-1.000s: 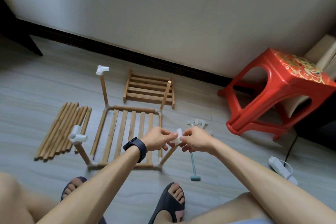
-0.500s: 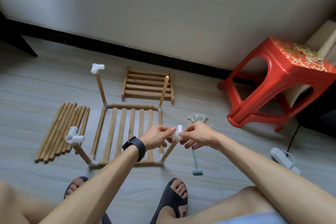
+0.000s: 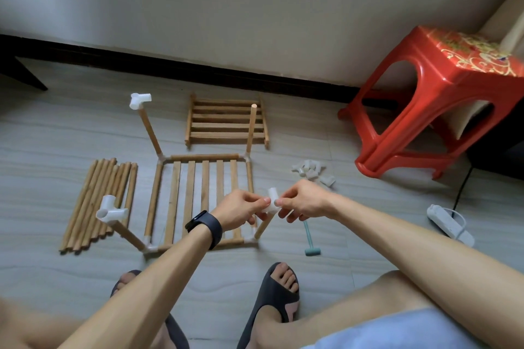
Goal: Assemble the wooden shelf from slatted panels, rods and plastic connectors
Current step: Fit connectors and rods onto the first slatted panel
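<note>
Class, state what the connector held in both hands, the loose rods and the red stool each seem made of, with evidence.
The connector, pinched between left hand and right hand: probably plastic, smooth, uniformly white, moulded tubes. The loose rods: seemingly wood or bamboo, matt tan, unpainted. The red stool: likely moulded plastic, glossy, highlights along its legs.

No readable text, label, brand, number or sign shows anywhere.

Rods [image 3: 99, 204] left of frame [image 3: 202, 198]; connectors [image 3: 312, 173] right.
</note>
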`<state>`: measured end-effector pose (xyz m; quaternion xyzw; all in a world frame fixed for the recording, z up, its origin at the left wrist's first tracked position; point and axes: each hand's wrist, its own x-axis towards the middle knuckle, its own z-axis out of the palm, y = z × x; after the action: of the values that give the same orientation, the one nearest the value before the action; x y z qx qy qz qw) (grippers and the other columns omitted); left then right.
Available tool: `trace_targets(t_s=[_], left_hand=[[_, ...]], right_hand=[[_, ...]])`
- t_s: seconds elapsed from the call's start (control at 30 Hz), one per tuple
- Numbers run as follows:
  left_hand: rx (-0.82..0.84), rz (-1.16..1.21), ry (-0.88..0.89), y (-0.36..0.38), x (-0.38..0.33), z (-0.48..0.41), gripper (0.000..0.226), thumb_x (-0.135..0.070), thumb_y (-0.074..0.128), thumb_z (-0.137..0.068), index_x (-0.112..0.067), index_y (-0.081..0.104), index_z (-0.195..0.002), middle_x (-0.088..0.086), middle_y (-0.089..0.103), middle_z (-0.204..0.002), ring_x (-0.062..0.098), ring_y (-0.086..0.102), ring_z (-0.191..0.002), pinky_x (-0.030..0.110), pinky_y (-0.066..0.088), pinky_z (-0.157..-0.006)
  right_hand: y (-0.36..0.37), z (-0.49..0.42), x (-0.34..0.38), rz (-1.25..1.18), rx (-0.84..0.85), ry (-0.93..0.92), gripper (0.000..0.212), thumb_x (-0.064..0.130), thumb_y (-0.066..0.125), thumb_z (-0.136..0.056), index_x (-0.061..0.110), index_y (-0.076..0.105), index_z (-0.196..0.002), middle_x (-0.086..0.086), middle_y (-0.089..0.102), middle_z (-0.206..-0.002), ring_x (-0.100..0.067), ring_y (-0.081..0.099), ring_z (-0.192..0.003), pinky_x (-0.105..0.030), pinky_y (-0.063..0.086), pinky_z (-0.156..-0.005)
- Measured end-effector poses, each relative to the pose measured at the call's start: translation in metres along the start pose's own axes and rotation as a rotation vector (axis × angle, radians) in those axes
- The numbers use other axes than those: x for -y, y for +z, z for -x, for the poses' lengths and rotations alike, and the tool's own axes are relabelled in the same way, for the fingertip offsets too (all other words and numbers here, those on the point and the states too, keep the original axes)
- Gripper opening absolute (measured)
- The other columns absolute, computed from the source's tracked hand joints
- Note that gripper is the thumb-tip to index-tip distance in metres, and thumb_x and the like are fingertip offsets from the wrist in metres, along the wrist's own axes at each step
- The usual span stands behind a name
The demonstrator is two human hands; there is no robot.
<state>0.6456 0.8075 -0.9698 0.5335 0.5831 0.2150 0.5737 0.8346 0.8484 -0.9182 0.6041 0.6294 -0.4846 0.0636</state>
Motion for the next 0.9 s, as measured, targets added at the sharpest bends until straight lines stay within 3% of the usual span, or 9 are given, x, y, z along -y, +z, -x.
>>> trace_targets(t_s=[0.23, 0.43, 0.63, 0.77, 0.9], left_hand=[[-0.041, -0.043, 0.048, 0.005, 0.004, -0.001, 0.029, -0.046, 0.053, -0.100, -0.027, 0.075, -0.096, -0.008, 0.072, -0.079, -0.003, 0.056, -0.059, 0.015, 0.044, -0.060], [0.003, -0.131, 0.071, 0.001, 0.003, -0.008, 0.031, -0.048, 0.047, -0.102, -0.032, 0.071, -0.090, -0.008, 0.067, -0.078, 0.011, 0.054, -0.071, 0.027, 0.044, -0.068], [-0.012, -0.071, 0.047, -0.001, 0.004, -0.003, 0.027, -0.048, 0.050, -0.100, -0.034, 0.072, -0.098, -0.007, 0.071, -0.077, 0.005, 0.050, -0.062, 0.017, 0.042, -0.059], [-0.006, -0.077, -0.008, -0.007, 0.005, -0.001, 0.032, -0.052, 0.054, -0.097, -0.029, 0.077, -0.095, -0.008, 0.075, -0.084, 0.009, 0.054, -0.068, 0.020, 0.044, -0.062], [0.009, -0.051, -0.024, -0.010, 0.003, -0.001, 0.033, -0.049, 0.055, -0.095, -0.026, 0.078, -0.092, -0.006, 0.075, -0.083, 0.012, 0.050, -0.068, 0.020, 0.043, -0.063]], right_hand=[[0.004, -0.009, -0.008, -0.149, 0.049, 0.042, 0.029, 0.030, 0.056, -0.102, 0.007, 0.069, -0.113, -0.005, 0.076, -0.104, -0.013, 0.074, -0.085, -0.027, 0.057, -0.079], [0.007, -0.014, -0.011, -0.287, 0.101, 0.069, 0.031, 0.024, 0.053, -0.104, -0.001, 0.065, -0.115, -0.010, 0.076, -0.103, -0.021, 0.073, -0.099, -0.035, 0.057, -0.093], [0.005, -0.013, -0.009, -0.244, 0.152, 0.041, 0.032, 0.029, 0.051, -0.104, 0.003, 0.063, -0.119, -0.008, 0.074, -0.110, -0.017, 0.073, -0.096, -0.032, 0.055, -0.089], [0.005, -0.012, -0.003, -0.132, 0.178, 0.015, 0.029, 0.031, 0.047, -0.106, 0.010, 0.065, -0.114, -0.004, 0.073, -0.111, -0.016, 0.072, -0.098, -0.036, 0.054, -0.096], [0.007, -0.015, 0.002, -0.087, 0.166, -0.010, 0.033, 0.030, 0.046, -0.106, 0.006, 0.066, -0.117, -0.004, 0.074, -0.111, -0.017, 0.072, -0.100, -0.035, 0.055, -0.095]])
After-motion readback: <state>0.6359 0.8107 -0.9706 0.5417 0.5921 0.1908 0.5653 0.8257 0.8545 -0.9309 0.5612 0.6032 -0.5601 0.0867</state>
